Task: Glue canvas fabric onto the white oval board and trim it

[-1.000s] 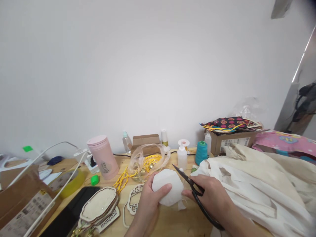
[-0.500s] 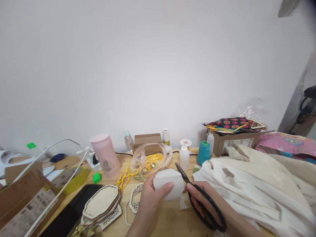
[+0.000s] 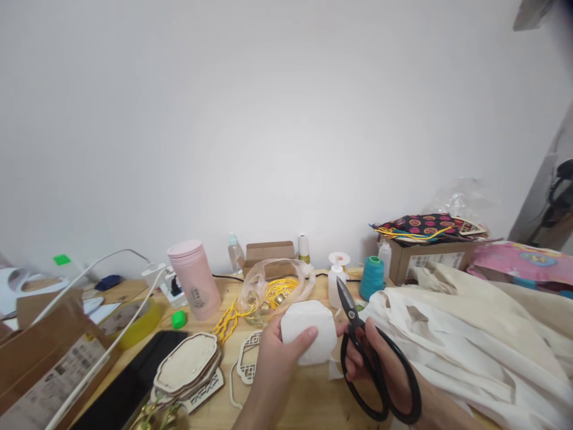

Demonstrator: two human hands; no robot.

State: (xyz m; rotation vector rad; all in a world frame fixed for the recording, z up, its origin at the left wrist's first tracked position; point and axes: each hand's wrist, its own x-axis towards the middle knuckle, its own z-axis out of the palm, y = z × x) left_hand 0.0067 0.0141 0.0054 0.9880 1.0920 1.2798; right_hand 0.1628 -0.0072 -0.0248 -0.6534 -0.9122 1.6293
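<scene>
My left hand [image 3: 280, 352] grips a white fabric-covered plaque [image 3: 308, 331] with scalloped edges, its thumb pressed on the face. Black-handled scissors [image 3: 369, 364] rest in my right hand [image 3: 380, 361], blades closed and pointing up and away. A fingertip of that hand touches or nearly touches the plaque's right edge. A white scrap [image 3: 335, 369] hangs below the plaque's lower right corner; what holds it is hidden. Left of my left hand lie a wooden lattice frame [image 3: 246, 365] and a stack of wooden plaques [image 3: 185, 364].
White cloth [image 3: 447, 334] covers the right side. Behind my hands stand a glue bottle [image 3: 335, 285], a teal thread cone [image 3: 371, 279] and a plastic bag [image 3: 250, 280] with yellow cord. Leftward are a pink tumbler [image 3: 194, 280], a black phone [image 3: 129, 382] and a cardboard box [image 3: 54, 370].
The scissors have swung more upright in my right hand, with their handle loops turned toward me. The plaque has stayed in my left hand. The whole view has shifted slightly.
</scene>
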